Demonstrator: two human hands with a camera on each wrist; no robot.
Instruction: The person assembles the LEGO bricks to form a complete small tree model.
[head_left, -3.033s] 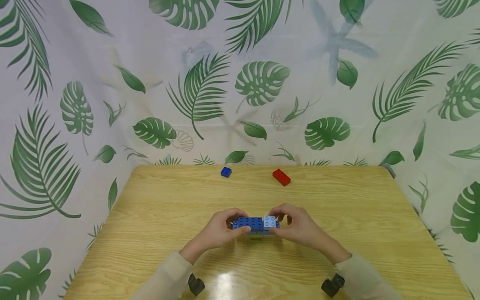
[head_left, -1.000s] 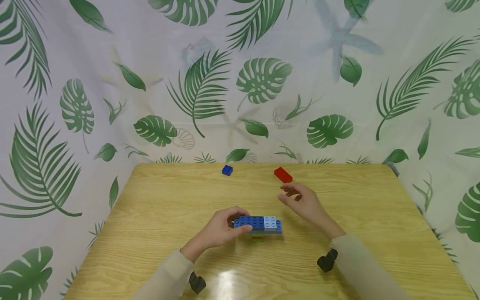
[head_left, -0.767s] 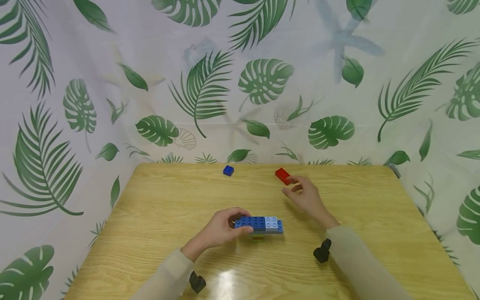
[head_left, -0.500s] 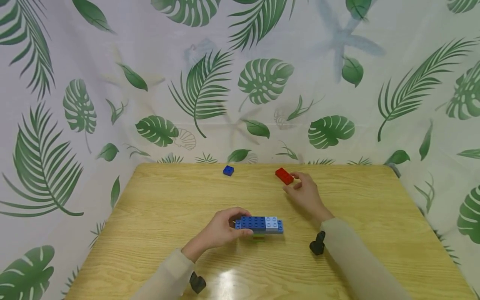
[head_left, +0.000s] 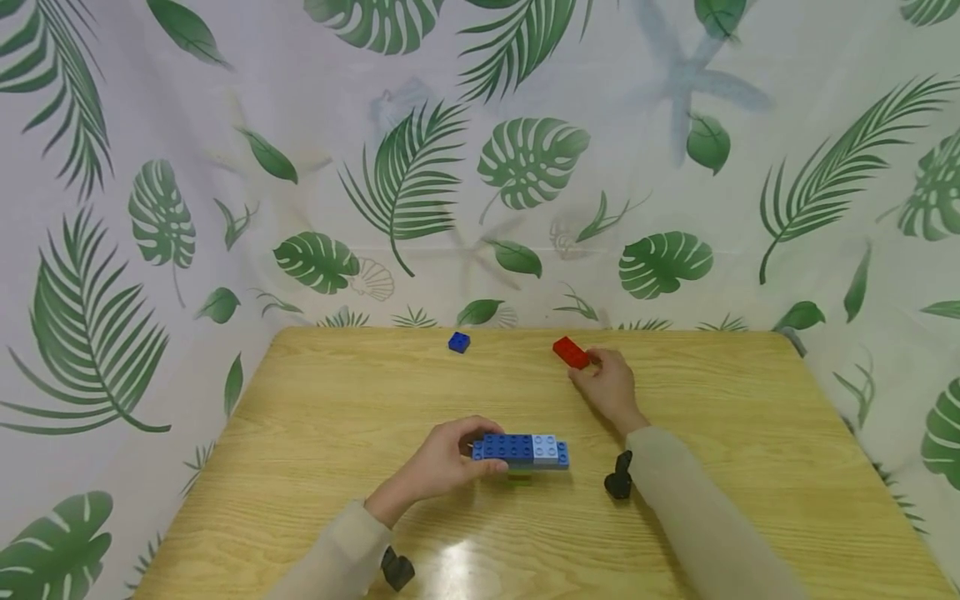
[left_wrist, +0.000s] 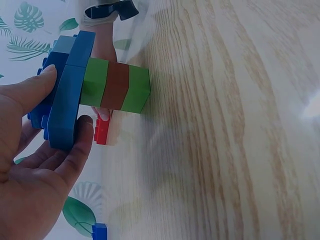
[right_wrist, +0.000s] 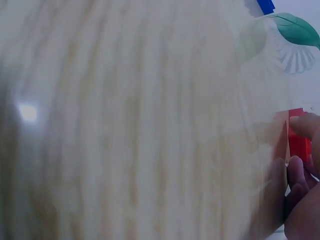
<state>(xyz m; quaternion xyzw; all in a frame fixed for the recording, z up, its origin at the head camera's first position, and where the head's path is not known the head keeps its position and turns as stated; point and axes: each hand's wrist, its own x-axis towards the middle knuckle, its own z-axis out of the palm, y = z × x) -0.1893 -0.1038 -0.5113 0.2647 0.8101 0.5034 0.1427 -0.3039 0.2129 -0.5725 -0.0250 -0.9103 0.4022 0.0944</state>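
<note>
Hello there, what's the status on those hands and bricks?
Left hand holds blue brick stack. Right hand pinching red brick. Nothing blocking.

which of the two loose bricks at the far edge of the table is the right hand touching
The long red brick: the right hand has its fingertips on its right end. The small dark blue square brick lies apart to the left, untouched.

A wooden table [head_left: 337, 417] bears a small blue brick [head_left: 459, 342] and a red brick [head_left: 568, 351]
</note>
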